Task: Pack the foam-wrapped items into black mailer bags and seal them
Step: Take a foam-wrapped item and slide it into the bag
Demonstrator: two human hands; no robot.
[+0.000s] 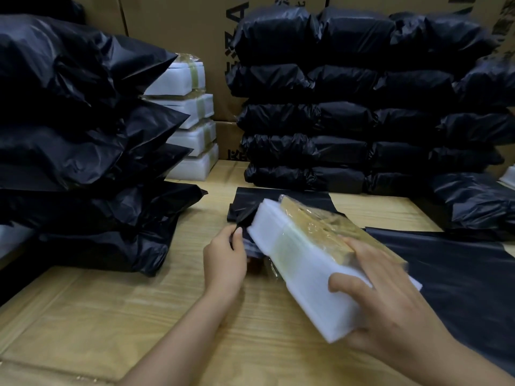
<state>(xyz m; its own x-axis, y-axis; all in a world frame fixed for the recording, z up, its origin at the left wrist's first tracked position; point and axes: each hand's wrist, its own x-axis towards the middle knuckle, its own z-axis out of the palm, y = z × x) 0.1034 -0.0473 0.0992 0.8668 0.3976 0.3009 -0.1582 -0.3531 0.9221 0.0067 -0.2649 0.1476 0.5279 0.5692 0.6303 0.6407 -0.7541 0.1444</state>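
On the near right, the right hand (pixel 390 310) grips the near end of the foam item (pixel 301 254), with the thumb on its white side and the fingers laid over its taped top. The item is held tilted above the table (pixel 111 302), its far end pointing away and to the left. At that end the left hand (pixel 225 257) pinches the raised edge of a black bag (pixel 250 201) between thumb and fingers. The edge lies against the item's far corner; whether the corner is inside the mouth I cannot tell. The rest of the bag lies flat on the table just beyond.

Right of the item, flat bags (pixel 459 268) are spread on the table. To the left rises a left pile (pixel 69 135) of filled bags. Farther back, a back stack (pixel 348 121) of filled bags stands in rows. Between the two, a foam stack (pixel 192 129) of four taped items stands. Boxes (pixel 172 23) of cardboard stand behind them all.
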